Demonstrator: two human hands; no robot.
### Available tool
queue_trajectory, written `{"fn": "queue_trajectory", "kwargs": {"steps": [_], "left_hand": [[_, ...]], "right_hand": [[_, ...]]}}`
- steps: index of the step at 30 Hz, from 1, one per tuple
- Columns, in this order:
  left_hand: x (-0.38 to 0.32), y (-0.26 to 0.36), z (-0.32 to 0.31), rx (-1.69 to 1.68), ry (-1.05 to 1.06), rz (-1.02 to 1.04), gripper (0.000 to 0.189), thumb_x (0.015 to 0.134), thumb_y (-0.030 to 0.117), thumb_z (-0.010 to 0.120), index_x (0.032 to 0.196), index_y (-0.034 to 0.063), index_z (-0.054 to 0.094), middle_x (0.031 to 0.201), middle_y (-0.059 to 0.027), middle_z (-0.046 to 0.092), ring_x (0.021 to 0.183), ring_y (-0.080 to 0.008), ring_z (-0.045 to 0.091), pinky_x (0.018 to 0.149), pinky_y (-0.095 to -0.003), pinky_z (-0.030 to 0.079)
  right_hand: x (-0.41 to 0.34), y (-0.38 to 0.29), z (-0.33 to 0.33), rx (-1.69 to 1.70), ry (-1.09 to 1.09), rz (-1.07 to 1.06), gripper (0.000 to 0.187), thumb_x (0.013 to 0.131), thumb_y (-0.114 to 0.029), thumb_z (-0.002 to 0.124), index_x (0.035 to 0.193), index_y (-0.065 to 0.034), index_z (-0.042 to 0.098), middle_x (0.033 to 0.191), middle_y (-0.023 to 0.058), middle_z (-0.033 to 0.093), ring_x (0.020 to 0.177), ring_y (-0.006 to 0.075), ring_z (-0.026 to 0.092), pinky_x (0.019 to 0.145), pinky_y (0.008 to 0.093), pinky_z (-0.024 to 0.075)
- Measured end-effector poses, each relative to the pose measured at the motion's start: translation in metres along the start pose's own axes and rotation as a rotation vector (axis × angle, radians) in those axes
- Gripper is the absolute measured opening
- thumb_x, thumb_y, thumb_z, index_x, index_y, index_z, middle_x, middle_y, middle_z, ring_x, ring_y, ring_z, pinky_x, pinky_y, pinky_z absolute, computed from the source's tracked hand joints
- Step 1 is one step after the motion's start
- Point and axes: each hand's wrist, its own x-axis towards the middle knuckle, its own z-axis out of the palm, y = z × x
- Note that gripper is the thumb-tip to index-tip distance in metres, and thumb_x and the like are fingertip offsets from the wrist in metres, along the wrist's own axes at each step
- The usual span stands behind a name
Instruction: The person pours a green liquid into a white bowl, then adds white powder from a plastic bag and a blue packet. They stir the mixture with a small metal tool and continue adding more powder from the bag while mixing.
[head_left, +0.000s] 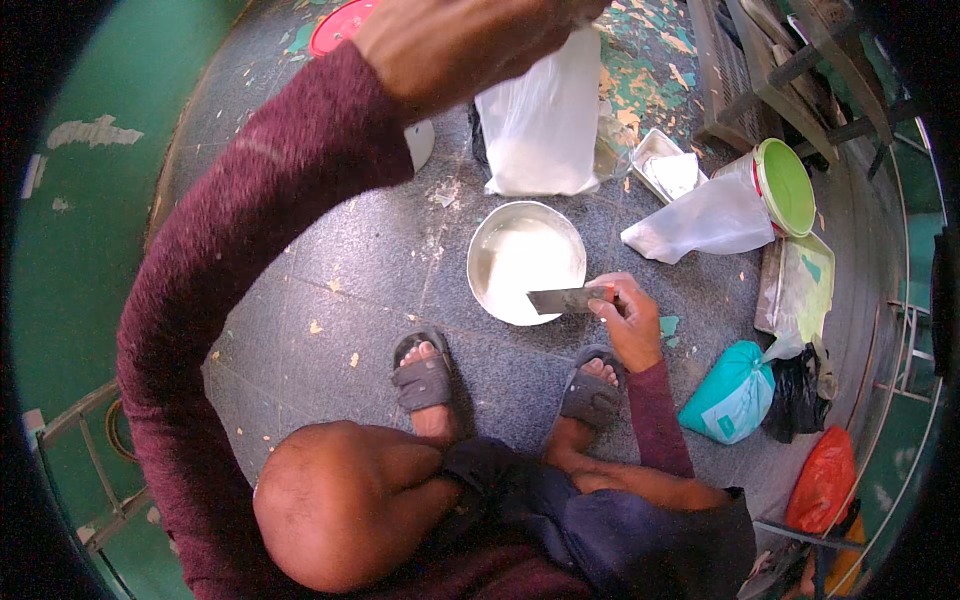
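My right hand (630, 315) grips a putty knife (562, 301), its flat grey blade reaching over the near right rim of a round white basin (473, 279). White powder or paste (529, 262) lies inside the basin. Raised across the top of the view is my left hand (480, 45), in front of a translucent plastic bag (540, 127) with white powder at its bottom. The fingertips are partly cut off by the frame edge, so whether they pinch the bag's top is unclear. The bag is just beyond the basin.
To the right lie a green-lined bucket (787, 187) on its side, a plastic bag (705, 221), a white tray (643, 161), a knotted teal bag (731, 394) and a red bag (821, 480). A red lid (337, 30) is upper left; paint flakes (652, 67) litter the floor.
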Motion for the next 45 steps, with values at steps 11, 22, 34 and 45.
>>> {"fn": "queue_trajectory", "kwargs": {"steps": [11, 22, 34, 45], "left_hand": [[-0.025, 0.019, -0.024, 0.028, -0.101, -0.05, 0.008, 0.085, 0.002, 0.057, 0.093, 0.0011, 0.056, 0.08, -0.0127, 0.059, 0.066, -0.0253, 0.06, 0.055, -0.0366, 0.047], [-0.017, 0.022, -0.027, -0.018, -0.032, 0.011, 0.007, 0.083, 0.001, 0.057, 0.089, 0.0008, 0.056, 0.079, -0.0132, 0.059, 0.066, -0.027, 0.06, 0.055, -0.0372, 0.047], [-0.014, 0.031, -0.039, -0.022, -0.025, 0.024, 0.005, 0.081, 0.001, 0.058, 0.086, 0.0004, 0.056, 0.077, -0.0138, 0.059, 0.065, -0.0288, 0.06, 0.056, -0.0379, 0.047], [-0.012, 0.037, -0.033, -0.076, 0.042, 0.028, 0.004, 0.08, 0.001, 0.058, 0.082, 0.0, 0.055, 0.076, -0.0143, 0.06, 0.065, -0.0305, 0.061, 0.057, -0.0386, 0.047]], "right_hand": [[0.012, -0.036, -0.003, -0.06, 0.032, 0.047, 0.021, 0.079, -0.006, 0.063, 0.099, 0.0006, 0.062, 0.092, 0.0083, 0.062, 0.082, 0.0171, 0.06, 0.074, 0.0287, 0.047], [0.0, 0.03, 0.017, 0.007, 0.327, 0.22, 0.023, 0.081, -0.011, 0.064, 0.099, 0.0034, 0.063, 0.085, 0.0095, 0.065, 0.076, 0.0165, 0.061, 0.07, 0.0321, 0.0483], [0.031, 0.02, 0.05, -0.524, 0.241, 0.238, 0.03, 0.081, -0.025, 0.066, 0.102, -0.0046, 0.057, 0.082, 0.0166, 0.066, 0.074, 0.0378, 0.065, 0.066, 0.047, 0.0493], [0.068, -0.024, 0.003, 0.392, 0.152, -0.071, 0.074, 0.08, -0.016, 0.075, 0.139, 0.0004, 0.033, 0.124, 0.0147, 0.051, 0.103, 0.0237, 0.058, 0.08, 0.0335, 0.0504]]}}
